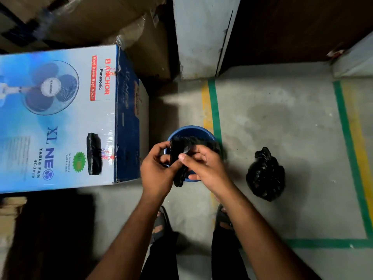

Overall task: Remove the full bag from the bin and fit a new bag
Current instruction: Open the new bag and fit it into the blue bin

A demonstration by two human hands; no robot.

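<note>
A small blue bin (190,131) stands on the concrete floor right in front of my feet. Above it, both hands hold a folded black bag (178,150): my left hand (156,169) grips its left side and my right hand (203,163) pinches its right side. The bag hides most of the bin's opening, so I cannot see inside. A tied, full black bag (265,175) lies on the floor to the right of the bin. A roll of black bags (93,153) rests on the fan box at the left.
A large blue fan box (60,118) lies close to the left of the bin, with brown cartons (101,21) behind it. A grey pillar (198,37) rises beyond the bin. Green and yellow lines (347,128) mark the floor on the right.
</note>
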